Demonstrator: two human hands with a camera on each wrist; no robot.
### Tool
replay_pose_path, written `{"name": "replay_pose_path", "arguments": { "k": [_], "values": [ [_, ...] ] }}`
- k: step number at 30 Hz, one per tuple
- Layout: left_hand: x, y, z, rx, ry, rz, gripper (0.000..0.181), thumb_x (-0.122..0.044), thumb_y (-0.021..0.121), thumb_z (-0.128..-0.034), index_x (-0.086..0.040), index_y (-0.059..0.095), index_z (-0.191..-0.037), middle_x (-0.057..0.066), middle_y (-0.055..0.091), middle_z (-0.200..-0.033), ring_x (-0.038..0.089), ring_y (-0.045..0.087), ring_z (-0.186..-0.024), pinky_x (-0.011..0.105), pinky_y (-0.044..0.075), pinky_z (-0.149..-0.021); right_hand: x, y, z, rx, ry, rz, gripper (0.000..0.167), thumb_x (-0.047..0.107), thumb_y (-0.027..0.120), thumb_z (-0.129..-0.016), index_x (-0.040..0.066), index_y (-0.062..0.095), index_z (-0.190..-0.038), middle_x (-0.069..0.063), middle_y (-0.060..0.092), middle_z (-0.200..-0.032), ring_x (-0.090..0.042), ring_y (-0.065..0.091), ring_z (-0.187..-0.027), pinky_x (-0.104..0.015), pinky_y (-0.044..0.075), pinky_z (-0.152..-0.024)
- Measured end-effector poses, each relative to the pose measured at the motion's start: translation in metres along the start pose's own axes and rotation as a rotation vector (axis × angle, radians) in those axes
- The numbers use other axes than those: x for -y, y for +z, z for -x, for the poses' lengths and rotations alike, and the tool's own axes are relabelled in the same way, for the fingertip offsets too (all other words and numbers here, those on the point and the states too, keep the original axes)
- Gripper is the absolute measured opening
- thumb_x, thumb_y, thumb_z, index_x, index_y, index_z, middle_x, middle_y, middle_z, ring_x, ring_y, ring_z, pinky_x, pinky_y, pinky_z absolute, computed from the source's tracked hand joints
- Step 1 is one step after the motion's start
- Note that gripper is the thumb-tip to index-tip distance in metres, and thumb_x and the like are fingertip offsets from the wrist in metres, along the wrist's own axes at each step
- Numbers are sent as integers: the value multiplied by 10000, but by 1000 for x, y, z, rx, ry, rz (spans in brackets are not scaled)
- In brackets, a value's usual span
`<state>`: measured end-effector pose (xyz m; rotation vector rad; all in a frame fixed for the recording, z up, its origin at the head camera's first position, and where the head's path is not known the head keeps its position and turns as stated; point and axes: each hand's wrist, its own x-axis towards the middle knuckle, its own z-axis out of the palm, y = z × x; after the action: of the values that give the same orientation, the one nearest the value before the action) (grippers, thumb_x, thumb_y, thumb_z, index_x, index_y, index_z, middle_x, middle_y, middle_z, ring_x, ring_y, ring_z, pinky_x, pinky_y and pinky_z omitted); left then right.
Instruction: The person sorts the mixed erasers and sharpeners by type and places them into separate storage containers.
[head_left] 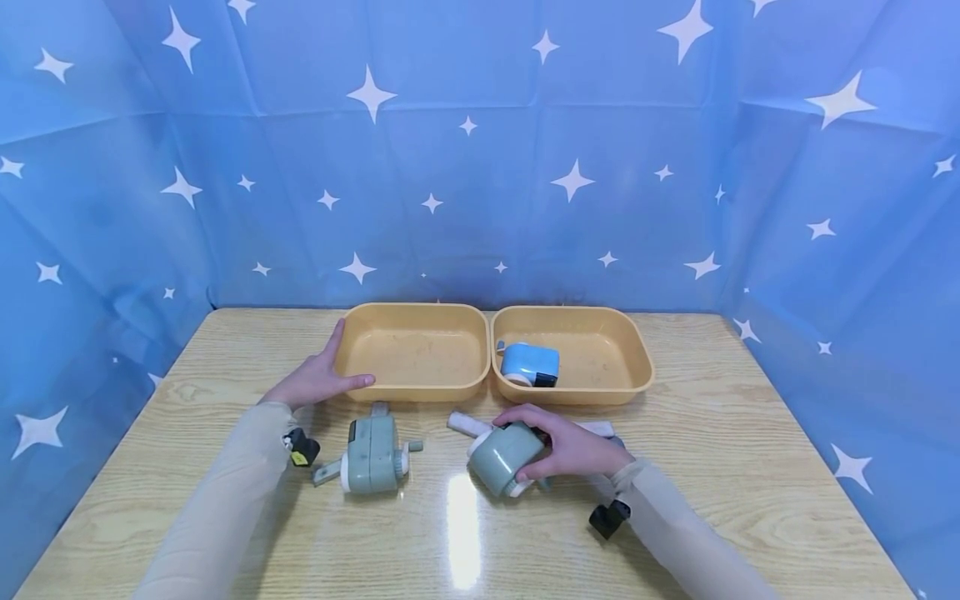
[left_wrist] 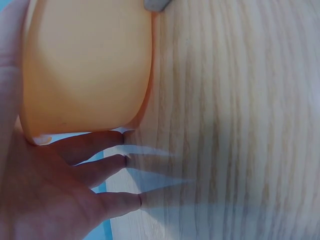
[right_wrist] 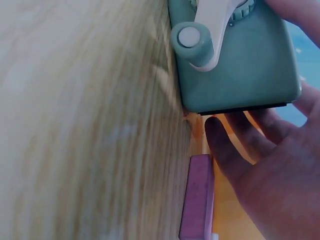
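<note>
My right hand (head_left: 558, 446) grips a grey-green hand-crank pencil sharpener (head_left: 504, 458), tilted just above or on the table. Its white crank arm (right_wrist: 215, 37) and round knob show in the right wrist view, where several fingers extend beyond its black-edged end. A second grey-green sharpener (head_left: 371, 454) lies on the table in front of the left tray. My left hand (head_left: 318, 375) spans the left front corner of an orange tray (head_left: 420, 393), thumb by the front rim and extended fingers along the outer side. A blue sharpener (head_left: 531, 363) lies in the right orange tray (head_left: 577, 397).
Pale bars lie in front of the right tray, one (head_left: 468, 423) left of my right hand and one (head_left: 597, 428) behind it; a purplish bar (right_wrist: 197, 197) shows in the right wrist view. A blue star-patterned cloth (head_left: 465, 208) encloses the wooden table (head_left: 360, 550).
</note>
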<state>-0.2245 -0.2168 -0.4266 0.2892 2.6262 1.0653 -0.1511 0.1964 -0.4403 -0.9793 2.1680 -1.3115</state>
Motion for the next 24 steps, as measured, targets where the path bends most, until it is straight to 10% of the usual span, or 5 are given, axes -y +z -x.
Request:
{"name": "replay_pose_path", "arguments": {
  "k": [24],
  "values": [
    [2, 0, 1, -8, 16, 4, 1215, -532, 712, -819, -144, -203, -1517, 422, 243, -1434, 547, 324, -1289, 618, 261, -1047, -6, 6, 2, -107, 7, 32, 678, 290, 854, -746, 158, 541, -1333, 22, 519, -1295, -209, 535, -1011, -360, 485, -788]
  ]
}}
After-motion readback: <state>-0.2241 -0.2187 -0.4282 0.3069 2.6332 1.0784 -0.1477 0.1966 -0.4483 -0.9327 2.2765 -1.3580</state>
